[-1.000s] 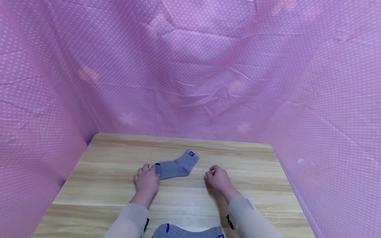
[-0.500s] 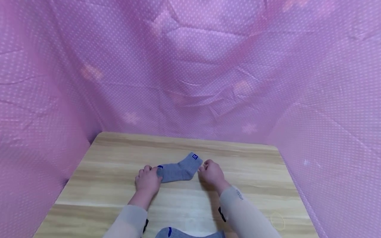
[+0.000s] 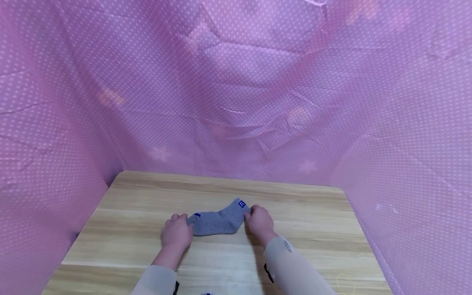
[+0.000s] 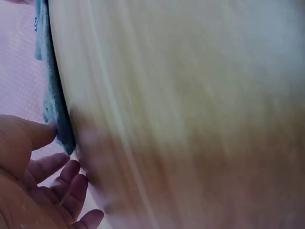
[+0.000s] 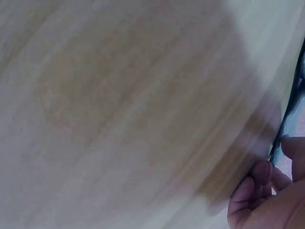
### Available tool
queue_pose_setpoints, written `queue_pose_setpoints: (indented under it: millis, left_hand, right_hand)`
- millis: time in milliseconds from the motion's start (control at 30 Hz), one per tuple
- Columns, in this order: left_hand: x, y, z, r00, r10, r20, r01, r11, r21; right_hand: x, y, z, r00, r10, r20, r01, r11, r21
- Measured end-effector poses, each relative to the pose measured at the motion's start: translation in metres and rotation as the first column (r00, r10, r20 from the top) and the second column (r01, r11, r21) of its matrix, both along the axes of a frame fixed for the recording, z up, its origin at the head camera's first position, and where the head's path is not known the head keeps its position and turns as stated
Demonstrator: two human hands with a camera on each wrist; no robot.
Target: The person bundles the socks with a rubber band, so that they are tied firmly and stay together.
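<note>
A grey ankle sock (image 3: pixel 215 223) lies flat, its toe pointing left and its cuff angled up to the right. Dark blue marks show at the toe and on the cuff. My left hand (image 3: pixel 178 232) rests at the toe end; in the left wrist view the thumb (image 4: pixel 44 133) touches the sock (image 4: pixel 53 90) while the other fingers spread loosely by its tip. At the cuff's edge, my right hand (image 3: pixel 260 221) pinches the fabric between thumb and curled forefinger. Only a sliver of the sock (image 5: pixel 288 121) shows in the right wrist view.
The wooden table (image 3: pixel 140 196) is enclosed by pink dotted cloth (image 3: pixel 236 102) at the back and sides. A thin yellow loop (image 3: pixel 345 284) lies near the front right. The very top of another grey sock (image 3: pixel 207 293) peeks in at the bottom edge.
My right hand has moved left and taken hold of the cuff. My left hand has shifted slightly left, uncovering more of the toe. The nearer sock has mostly left the head view.
</note>
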State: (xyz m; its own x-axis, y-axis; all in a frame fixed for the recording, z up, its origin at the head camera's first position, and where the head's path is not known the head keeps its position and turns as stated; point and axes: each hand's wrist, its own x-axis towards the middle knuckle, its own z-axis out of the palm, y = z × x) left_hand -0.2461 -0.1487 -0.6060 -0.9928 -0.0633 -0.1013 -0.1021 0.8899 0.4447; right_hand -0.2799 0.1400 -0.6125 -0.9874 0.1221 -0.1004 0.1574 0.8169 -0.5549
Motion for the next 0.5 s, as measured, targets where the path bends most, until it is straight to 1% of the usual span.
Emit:
queue_pose_setpoints:
  millis: [67, 133, 233, 300, 367, 500]
  left_hand:
    - [0.0, -0.0008, 0.0002, 1.0, 0.007, 0.005, -0.007, 1.0, -0.014]
    - [0.0003, -0.0009, 0.0007, 1.0, 0.001, 0.014, 0.0, 1.0, -0.016]
    - [0.0017, -0.0005, 0.0033, 1.0, -0.004, 0.028, 0.004, 1.0, 0.001]
    - [0.0028, -0.0004, 0.0047, 0.999, 0.003, 0.045, -0.005, 0.999, 0.035]
    - [0.0041, -0.0005, 0.0063, 0.997, 0.019, 0.071, -0.025, 0.996, 0.084]
    - [0.0049, -0.0011, 0.0065, 0.992, 0.047, 0.12, -0.067, 0.983, 0.17]
  right_hand:
    - [-0.0009, 0.0007, -0.0024, 1.0, -0.006, -0.005, 0.006, 1.0, 0.006]
    - [-0.001, 0.0017, -0.0049, 1.0, -0.016, -0.014, 0.016, 1.0, 0.009]
    - [0.0002, 0.0029, -0.0082, 0.999, -0.034, -0.025, 0.033, 0.999, -0.01]
    - [0.002, 0.004, -0.0087, 0.999, -0.037, -0.039, 0.036, 0.999, -0.033]
    - [0.0042, 0.0047, -0.009, 0.998, -0.043, -0.044, 0.039, 0.996, -0.079]
    - [0.0075, 0.008, -0.0082, 0.998, -0.035, -0.056, 0.025, 0.985, -0.17]
